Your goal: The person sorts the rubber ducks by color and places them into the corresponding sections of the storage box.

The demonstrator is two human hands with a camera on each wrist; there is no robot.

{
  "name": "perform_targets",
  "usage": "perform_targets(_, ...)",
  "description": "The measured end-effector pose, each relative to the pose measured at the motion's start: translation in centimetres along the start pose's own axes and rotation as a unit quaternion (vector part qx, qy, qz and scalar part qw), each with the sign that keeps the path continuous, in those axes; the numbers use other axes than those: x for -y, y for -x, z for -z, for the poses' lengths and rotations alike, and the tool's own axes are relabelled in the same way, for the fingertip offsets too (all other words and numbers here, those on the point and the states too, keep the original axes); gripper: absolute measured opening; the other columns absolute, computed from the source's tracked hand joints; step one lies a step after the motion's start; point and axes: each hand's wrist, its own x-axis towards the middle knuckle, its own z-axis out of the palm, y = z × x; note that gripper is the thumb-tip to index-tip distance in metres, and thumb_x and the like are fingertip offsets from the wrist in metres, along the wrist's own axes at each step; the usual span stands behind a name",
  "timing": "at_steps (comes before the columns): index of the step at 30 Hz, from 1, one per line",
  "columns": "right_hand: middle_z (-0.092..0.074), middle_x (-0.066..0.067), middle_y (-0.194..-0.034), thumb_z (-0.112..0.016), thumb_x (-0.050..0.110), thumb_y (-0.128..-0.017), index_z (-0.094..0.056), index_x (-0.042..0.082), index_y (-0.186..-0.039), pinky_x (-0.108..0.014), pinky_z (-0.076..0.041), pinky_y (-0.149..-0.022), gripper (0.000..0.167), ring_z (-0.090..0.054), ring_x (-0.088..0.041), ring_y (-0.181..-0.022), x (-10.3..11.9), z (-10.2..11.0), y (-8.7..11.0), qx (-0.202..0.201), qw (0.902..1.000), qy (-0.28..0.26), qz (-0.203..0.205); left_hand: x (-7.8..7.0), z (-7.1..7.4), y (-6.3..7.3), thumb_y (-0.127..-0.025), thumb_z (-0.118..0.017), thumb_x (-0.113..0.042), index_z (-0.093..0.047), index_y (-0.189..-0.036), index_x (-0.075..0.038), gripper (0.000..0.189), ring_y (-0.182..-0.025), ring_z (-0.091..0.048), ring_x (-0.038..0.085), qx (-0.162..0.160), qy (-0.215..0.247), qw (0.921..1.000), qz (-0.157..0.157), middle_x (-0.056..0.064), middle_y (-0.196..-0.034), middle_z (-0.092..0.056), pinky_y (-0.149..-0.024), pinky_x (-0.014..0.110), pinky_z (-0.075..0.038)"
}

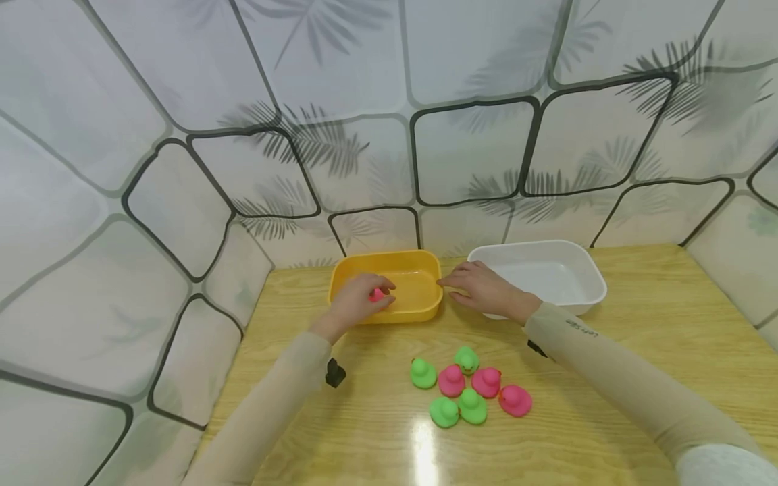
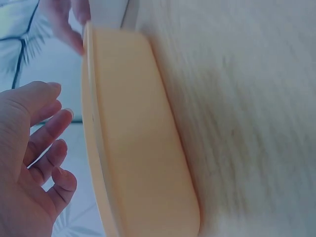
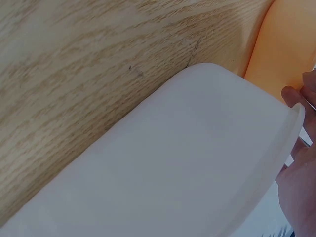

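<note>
See L hand [image 1: 352, 302] over yellow tub [image 1: 419, 289] w/ thumb & fingers apart, gripping nothing. Find pink duck [image 1: 376, 295] in tub, under L hand. See R hand [image 1: 483, 288] at tub's R rim w/ fingers out, nr white tub [image 1: 562, 266]. Also on table [image 1: 346, 432]: 4 green ducks [image 1: 423, 374], 3 more pink ducks [image 1: 487, 383].

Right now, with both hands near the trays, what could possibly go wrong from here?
The right hand is at the yellow tray's rim, so a push might slide that tray and jostle the pink duck inside it. That hand also overlaps the white tray in the head view, so the wrist might bump it. The ducks on the table sit close together, so picking one might knock its neighbour.
</note>
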Motion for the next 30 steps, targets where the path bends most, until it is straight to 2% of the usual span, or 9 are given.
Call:
perform_targets(3, -0.075, -0.007, -0.118, -0.073, 0.011, -0.096, -0.073, 0.007, -0.129, -0.054, -0.048, -0.094, 0.034, -0.062, -0.032, -0.110, 0.0, 0.1, 0.0, 0.003, 1.0000, 0.002, -0.003, -0.9, -0.4, 0.6, -0.099, -0.073, -0.025, -0.075, -0.118, -0.007, 0.026, -0.096, -0.063, 0.024, 0.005, 0.003, 0.9999, -0.013, 0.004, -0.107, -0.074, -0.088, 0.041, -0.052)
perform_targets(9, -0.075, -0.008, -0.119, -0.073, 0.011, -0.096, -0.073, 0.006, -0.129, -0.054, -0.048, -0.095, 0.034, -0.062, -0.033, -0.111, 0.1, 0.1, -0.1, 0.007, 1.0000, 0.000, -0.006, -2.5, -1.3, 1.7, -0.097, -0.075, -0.024, -0.075, -0.116, -0.007, 0.025, -0.093, -0.063, 0.025, -0.007, 0.010, 0.9989, -0.046, 0.002, -0.102, -0.073, -0.083, 0.035, -0.052)
perform_targets(16, -0.075, -0.008, -0.118, -0.074, 0.010, -0.095, -0.073, 0.006, -0.128, -0.054, -0.048, -0.094, 0.034, -0.062, -0.033, -0.110, 0.2, 0.1, 0.0, 0.001, 1.0000, 0.001, -0.002, -3.8, -2.3, 2.9, -0.096, -0.077, -0.020, -0.076, -0.115, -0.009, 0.022, -0.095, -0.063, 0.021, -0.009, 0.036, 0.9969, -0.069, 0.001, -0.101, -0.072, -0.085, 0.035, -0.054)
perform_targets(22, -0.075, -0.007, -0.118, -0.074, 0.011, -0.095, -0.073, 0.006, -0.129, -0.054, -0.048, -0.095, 0.034, -0.062, -0.032, -0.110, 0.1, 0.0, 0.0, 0.003, 1.0000, -0.004, -0.005, -4.7, -3.2, 3.8, -0.097, -0.076, -0.023, -0.075, -0.114, -0.009, 0.022, -0.095, -0.060, 0.020, 0.002, 0.049, 0.9960, -0.075, 0.000, -0.102, -0.070, -0.085, 0.032, -0.052)
perform_targets(26, -0.075, -0.008, -0.118, -0.074, 0.011, -0.095, -0.073, 0.006, -0.129, -0.055, -0.048, -0.095, 0.034, -0.062, -0.032, -0.111, -0.1, -0.1, 0.0, 0.006, 0.9999, 0.000, -0.009, -5.3, -3.9, 4.0, -0.096, -0.077, -0.023, -0.075, -0.115, -0.008, 0.024, -0.094, -0.059, 0.019, 0.012, 0.048, 0.9944, -0.093, 0.001, -0.101, -0.071, -0.082, 0.031, -0.051)
perform_targets(30, -0.075, -0.008, -0.119, -0.073, 0.012, -0.096, -0.072, 0.007, -0.131, -0.055, -0.047, -0.097, 0.035, -0.061, -0.032, -0.112, 0.0, 0.0, 0.0, 0.015, 0.9998, -0.002, -0.015, -5.9, -5.0, 4.2, -0.098, -0.075, -0.028, -0.075, -0.120, -0.009, 0.029, -0.100, -0.062, 0.019, 0.031, 0.042, 0.9939, -0.097, 0.000, -0.105, -0.072, -0.087, 0.031, -0.052)
